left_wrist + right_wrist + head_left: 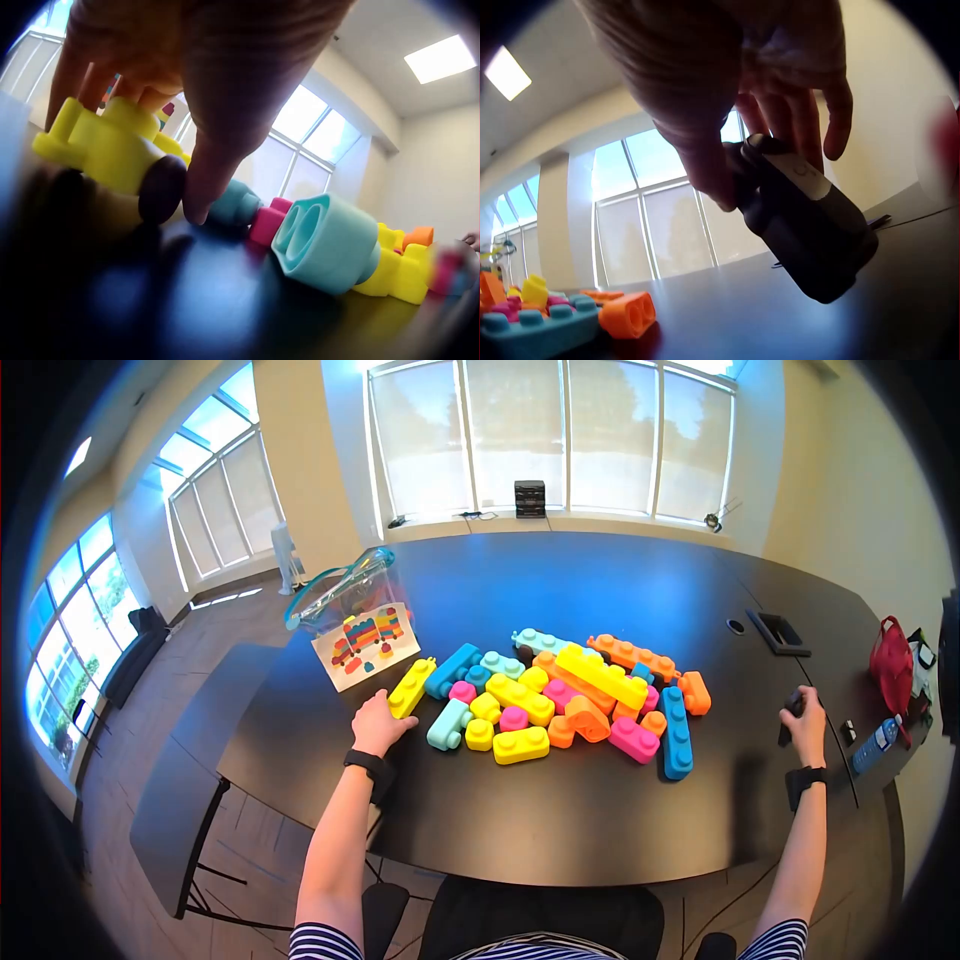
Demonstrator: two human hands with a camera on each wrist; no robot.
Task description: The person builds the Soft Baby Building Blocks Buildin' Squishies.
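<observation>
My left hand [380, 726] [217, 67] is at the near end of a long yellow block [411, 688] [116, 146], its thumb on one side and its fingers on the far side, gripping it; a dark wheel [162, 189] shows beside the thumb. A black device [793, 705] [802, 217] with a pale label hangs tilted from my right hand [806, 728] [727, 82], pinched by thumb and fingers over the table's right side. Between the hands lies a pile of blocks, among them a light teal block [450, 724] [326, 244] and a blue bar [676, 734].
A picture card [368, 646] leans by a clear bag [350, 595] at the back left of the table [560, 820]. On the right are a socket box [778, 633], a water bottle [877, 745] and a red bag [889, 665]. A chair [540, 915] stands at the near edge.
</observation>
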